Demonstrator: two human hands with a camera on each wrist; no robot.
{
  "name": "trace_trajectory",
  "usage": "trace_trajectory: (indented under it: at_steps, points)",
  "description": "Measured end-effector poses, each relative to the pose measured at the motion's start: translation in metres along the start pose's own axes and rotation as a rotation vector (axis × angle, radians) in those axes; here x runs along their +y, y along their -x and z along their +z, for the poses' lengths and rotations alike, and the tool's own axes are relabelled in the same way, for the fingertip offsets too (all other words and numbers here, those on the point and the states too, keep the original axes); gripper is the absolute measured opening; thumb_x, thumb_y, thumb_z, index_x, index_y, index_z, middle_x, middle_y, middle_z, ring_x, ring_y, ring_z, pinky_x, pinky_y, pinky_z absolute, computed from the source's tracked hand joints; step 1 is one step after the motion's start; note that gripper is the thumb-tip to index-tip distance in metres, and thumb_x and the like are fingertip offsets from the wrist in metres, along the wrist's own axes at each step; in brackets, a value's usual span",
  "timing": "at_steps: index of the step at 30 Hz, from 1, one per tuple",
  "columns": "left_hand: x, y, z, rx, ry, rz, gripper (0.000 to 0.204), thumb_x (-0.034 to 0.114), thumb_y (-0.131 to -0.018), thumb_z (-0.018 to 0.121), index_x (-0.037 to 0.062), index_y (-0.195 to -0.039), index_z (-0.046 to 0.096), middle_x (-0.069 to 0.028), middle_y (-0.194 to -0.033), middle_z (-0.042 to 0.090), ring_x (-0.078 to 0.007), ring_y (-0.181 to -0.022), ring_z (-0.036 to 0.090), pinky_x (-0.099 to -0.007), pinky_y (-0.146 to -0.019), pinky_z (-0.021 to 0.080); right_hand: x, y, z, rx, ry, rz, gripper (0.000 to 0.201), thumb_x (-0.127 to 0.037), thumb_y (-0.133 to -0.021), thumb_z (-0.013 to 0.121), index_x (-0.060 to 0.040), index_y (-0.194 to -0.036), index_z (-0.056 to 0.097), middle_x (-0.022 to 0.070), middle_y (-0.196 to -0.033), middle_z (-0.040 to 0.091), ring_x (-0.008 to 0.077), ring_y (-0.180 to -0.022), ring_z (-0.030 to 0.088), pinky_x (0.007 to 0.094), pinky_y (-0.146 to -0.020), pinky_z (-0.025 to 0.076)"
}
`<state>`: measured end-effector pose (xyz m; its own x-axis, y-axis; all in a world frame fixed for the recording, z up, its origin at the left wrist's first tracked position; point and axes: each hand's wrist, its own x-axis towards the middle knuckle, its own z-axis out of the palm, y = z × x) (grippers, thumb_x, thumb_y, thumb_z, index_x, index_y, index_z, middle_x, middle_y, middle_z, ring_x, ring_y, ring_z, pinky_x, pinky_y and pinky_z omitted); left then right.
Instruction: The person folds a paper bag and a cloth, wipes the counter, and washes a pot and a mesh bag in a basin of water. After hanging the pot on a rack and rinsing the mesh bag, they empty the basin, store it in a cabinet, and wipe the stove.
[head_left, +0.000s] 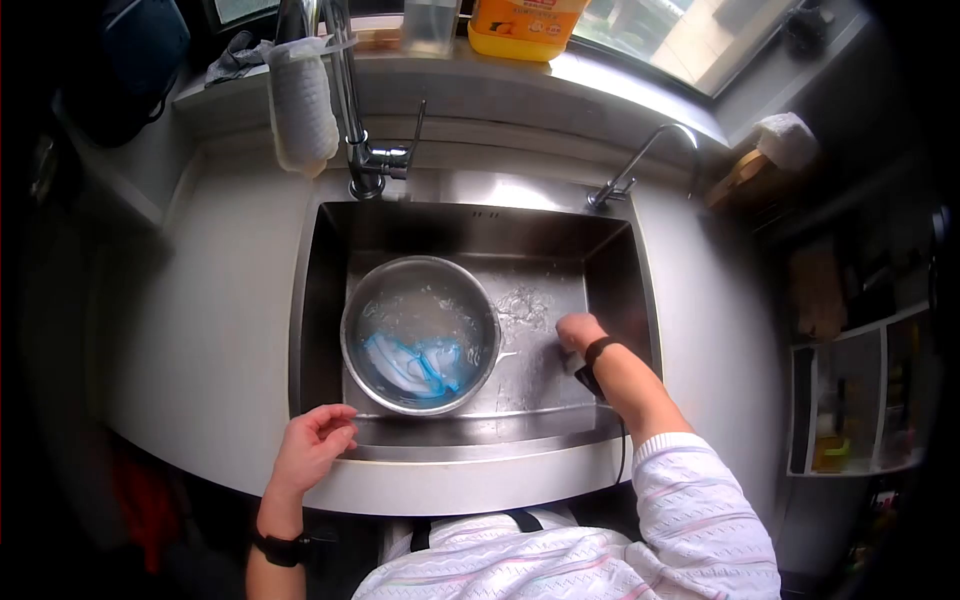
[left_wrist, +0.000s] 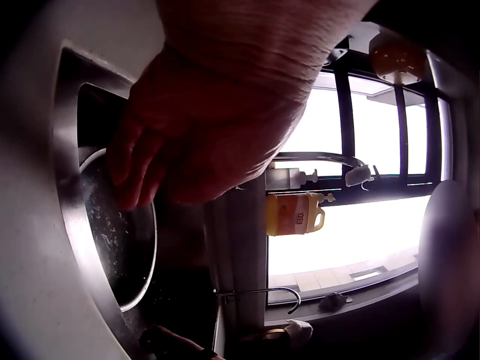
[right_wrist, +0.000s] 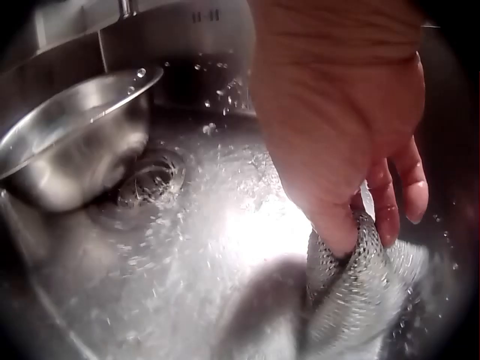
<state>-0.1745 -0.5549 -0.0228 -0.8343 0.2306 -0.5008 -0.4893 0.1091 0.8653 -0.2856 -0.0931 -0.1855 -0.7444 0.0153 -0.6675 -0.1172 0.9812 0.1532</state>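
In the head view a steel basin (head_left: 352, 365) of water sits in the left part of the sink (head_left: 545, 385). A white cloth item with blue edging (head_left: 400, 365) lies in that water. My left hand (head_left: 312, 447) hovers by the sink's front left rim, fingers loosely curled and holding nothing. At the right side of the sink, my right hand (head_left: 583, 335) is down inside. The right wrist view shows its thumb and fingers pinching a wet, grey-white textured cloth (right_wrist: 360, 289), which hangs in folds. Droplets fly around it, and part of the cloth is cut off below.
Behind the sink stand a tall faucet (head_left: 367, 165) and a thin curved tap (head_left: 650, 150). A mesh-like holder (head_left: 303, 115) hangs at the faucet. An orange-yellow jug (head_left: 525, 30) is on the window sill. The sink's drain (right_wrist: 154, 180) lies beside the basin.
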Motion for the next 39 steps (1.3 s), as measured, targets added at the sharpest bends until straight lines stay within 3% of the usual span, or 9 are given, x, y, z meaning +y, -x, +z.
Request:
trace_trajectory:
  at_steps: [3,13,15,17,21,25,28,33,39]
  points:
    - [-0.003,-0.003,0.0,-0.005,0.001,-0.026,0.019,0.006,-0.084,0.058,0.0032,-0.103,0.059,-0.0026,-0.082,0.062,-0.0104,-0.07,0.06,-0.0226,-0.064,0.05,0.014,0.004,-0.008,-0.118,-0.521,0.21,0.022,-0.01,-0.07,0.061,0.0012,-0.088,0.064,0.0151,-0.08,0.065,0.0258,-0.072,0.066,0.0335,-0.058,0.053]
    - [0.008,-0.003,0.013,0.027,-0.113,0.036,0.021,0.005,-0.081,0.057,-0.0023,-0.101,0.059,-0.0036,-0.082,0.062,-0.0095,-0.07,0.059,-0.0224,-0.066,0.049,0.005,0.054,-0.112,0.117,-1.758,-0.416,0.036,-0.012,-0.076,0.066,-0.0054,-0.109,0.056,0.0047,-0.102,0.06,0.015,-0.092,0.058,0.0337,-0.073,0.052]
    - [0.006,-0.003,0.013,0.029,-0.1,0.046,0.021,0.005,-0.081,0.057,-0.0024,-0.101,0.059,-0.0037,-0.081,0.062,-0.0096,-0.07,0.059,-0.0226,-0.066,0.049,-0.002,0.042,-0.077,-0.076,-1.394,-0.203,0.036,-0.019,-0.074,0.068,-0.0068,-0.107,0.061,0.0059,-0.106,0.062,0.0201,-0.095,0.059,0.04,-0.076,0.051]
    - [0.002,-0.001,0.01,0.036,-0.096,0.057,0.022,0.005,-0.08,0.057,-0.0026,-0.1,0.059,-0.0039,-0.081,0.062,-0.0097,-0.07,0.059,-0.0228,-0.066,0.049,-0.019,0.02,-0.028,-0.003,-0.165,-0.006,0.033,-0.026,-0.07,0.067,-0.0064,-0.098,0.066,0.0113,-0.104,0.064,0.0283,-0.095,0.061,0.0421,-0.078,0.05]
    - [-0.025,0.009,-0.007,0.18,-0.197,0.112,0.021,0.003,-0.08,0.056,-0.0023,-0.1,0.06,-0.0036,-0.078,0.062,-0.0097,-0.069,0.058,-0.023,-0.064,0.048,-0.01,0.007,-0.003,0.087,-0.514,-0.159,0.034,-0.03,-0.072,0.062,-0.0013,-0.091,0.065,0.0203,-0.086,0.064,0.0357,-0.081,0.061,0.04,-0.07,0.047]
    - [-0.039,0.012,-0.03,0.428,-0.412,0.307,0.02,-0.001,-0.076,0.055,-0.0009,-0.095,0.06,-0.0069,-0.082,0.06,-0.0168,-0.074,0.058,-0.0278,-0.068,0.048,0.01,0.022,-0.051,0.301,-0.759,-0.149,0.027,-0.022,-0.08,0.058,0.0031,-0.089,0.062,0.0145,-0.073,0.062,0.0211,-0.069,0.059,0.0344,-0.064,0.045]
    - [-0.046,0.018,-0.036,0.685,-0.848,0.485,0.02,-0.002,-0.07,0.055,0.0013,-0.09,0.059,-0.0154,-0.1,0.053,-0.0324,-0.098,0.049,-0.039,-0.084,0.041,0.024,0.045,-0.106,0.368,-1.105,-0.189,0.024,-0.022,-0.087,0.055,0.0003,-0.087,0.063,0.0052,-0.074,0.062,0.0115,-0.067,0.057,0.0279,-0.06,0.044]
    - [-0.074,0.022,-0.04,0.714,-1.073,0.521,0.024,0.0,-0.07,0.056,0.0025,-0.095,0.057,-0.0161,-0.114,0.048,-0.0336,-0.109,0.044,-0.0433,-0.091,0.035,0.049,0.105,-0.216,0.412,-1.548,-0.415,0.03,-0.032,-0.089,0.054,-0.0053,-0.103,0.057,0.0044,-0.084,0.064,0.0108,-0.066,0.062,0.0231,-0.053,0.05]
    - [-0.075,0.02,-0.033,0.752,-1.117,0.489,0.03,0.0,-0.072,0.052,0.0041,-0.102,0.054,-0.0173,-0.119,0.045,-0.0351,-0.115,0.04,-0.0451,-0.097,0.028,0.073,0.145,-0.366,0.836,-1.405,-0.5,0.033,-0.033,-0.088,0.055,-0.0079,-0.11,0.053,0.0049,-0.085,0.063,0.0138,-0.071,0.064,0.0258,-0.054,0.052]
